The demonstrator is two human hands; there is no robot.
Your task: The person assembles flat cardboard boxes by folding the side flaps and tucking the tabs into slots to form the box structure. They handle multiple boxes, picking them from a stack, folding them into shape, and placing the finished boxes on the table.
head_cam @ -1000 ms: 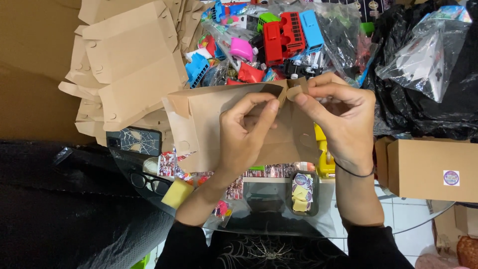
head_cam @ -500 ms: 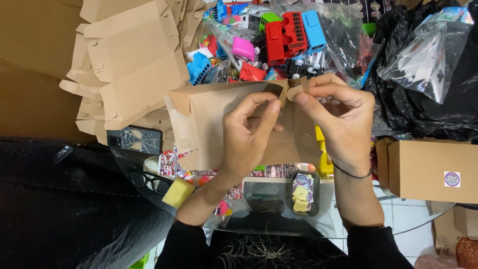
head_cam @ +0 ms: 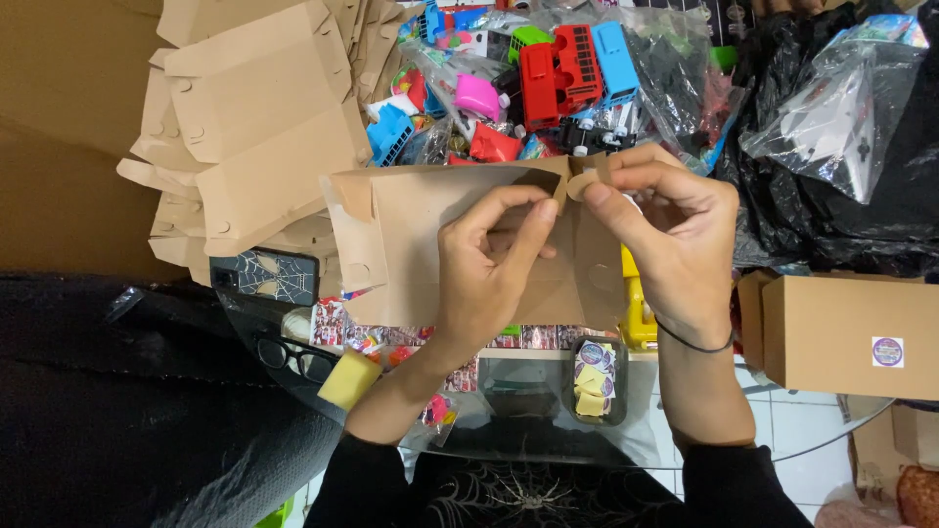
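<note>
Both hands hold a brown cardboard box blank point(head_cam: 401, 244), partly folded, above a glass table. My left hand point(head_cam: 484, 274) grips its middle, thumb and forefinger pinching the top edge near a flap. My right hand point(head_cam: 665, 244) pinches the round tab at the box's top right corner, a black band around its wrist. Fingertips of both hands meet at that top edge. Behind the box lies a heap of bright plastic toy vehicles point(head_cam: 558, 73) in clear bags.
A stack of flat brown box blanks point(head_cam: 254, 127) lies at the upper left. A closed brown box with a round sticker point(head_cam: 851, 337) stands at the right. Black plastic bags point(head_cam: 841, 196) fill the upper right. Glasses point(head_cam: 293, 357), a yellow sponge point(head_cam: 349, 379) and small items lie near the glass table edge point(head_cam: 812, 450).
My fingers have shifted slightly along the box's top edge, working the tab; the box stays in the same place.
</note>
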